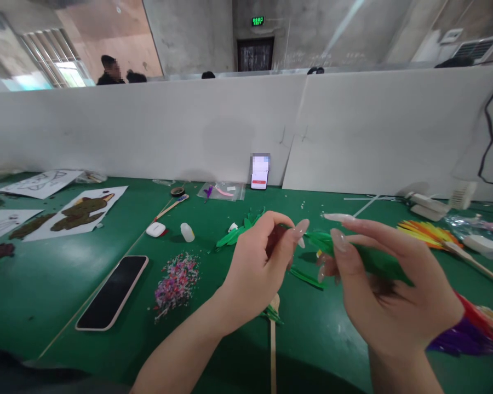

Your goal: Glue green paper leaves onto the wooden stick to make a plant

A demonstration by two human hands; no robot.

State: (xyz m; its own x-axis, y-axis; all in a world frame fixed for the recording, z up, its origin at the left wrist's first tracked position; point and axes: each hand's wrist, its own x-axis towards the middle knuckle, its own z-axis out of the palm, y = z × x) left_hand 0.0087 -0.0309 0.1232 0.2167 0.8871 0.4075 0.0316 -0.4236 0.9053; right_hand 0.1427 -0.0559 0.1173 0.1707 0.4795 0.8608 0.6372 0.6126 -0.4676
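Observation:
My left hand (263, 262) and my right hand (378, 284) are raised together over the green table (57, 284). Both pinch a green feather (370, 260) that runs from the left fingertips across the right palm. A thin wooden stick (273, 339) lies below my left hand, with green feathers at its top end. Several more loose green feathers (236, 232) lie on the table just behind my left hand.
A black phone (113, 293) lies face up at left, beside a pile of small pink and white beads (176, 282). A white bottle (187, 232) and white case (155, 229) stand behind. Orange feathers on a stick (431, 232) and purple-red feathers (468, 328) lie at right. Another phone (259, 172) leans on the white partition (189, 131).

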